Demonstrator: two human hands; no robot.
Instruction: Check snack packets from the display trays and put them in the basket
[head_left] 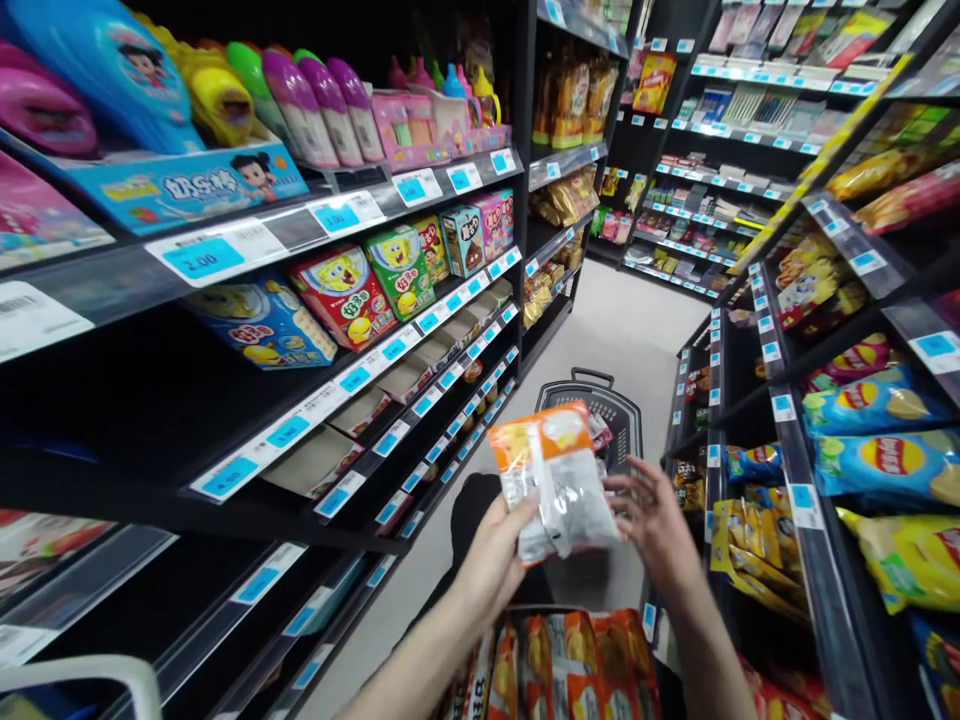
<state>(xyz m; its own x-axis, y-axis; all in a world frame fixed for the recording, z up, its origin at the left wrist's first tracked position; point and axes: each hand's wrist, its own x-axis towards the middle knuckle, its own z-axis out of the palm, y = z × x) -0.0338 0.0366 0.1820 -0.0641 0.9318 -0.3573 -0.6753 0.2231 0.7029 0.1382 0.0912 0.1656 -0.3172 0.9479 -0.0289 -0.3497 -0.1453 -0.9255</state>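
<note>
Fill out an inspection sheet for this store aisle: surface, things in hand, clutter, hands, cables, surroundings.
Surface: pale aisle floor between dark shelving.
Things in hand: orange and clear snack packets, held up over more orange packets at the bottom edge.
Clutter: black shopping basket on the floor ahead.
Hands: left hand grips the snack packets from below; right hand open, fingers at the packets' right edge.
Cables: nothing seen.
Surroundings: left shelves with cartoon snack boxes and blue price tags; right shelves with chip bags; more racks at the far end.
</note>
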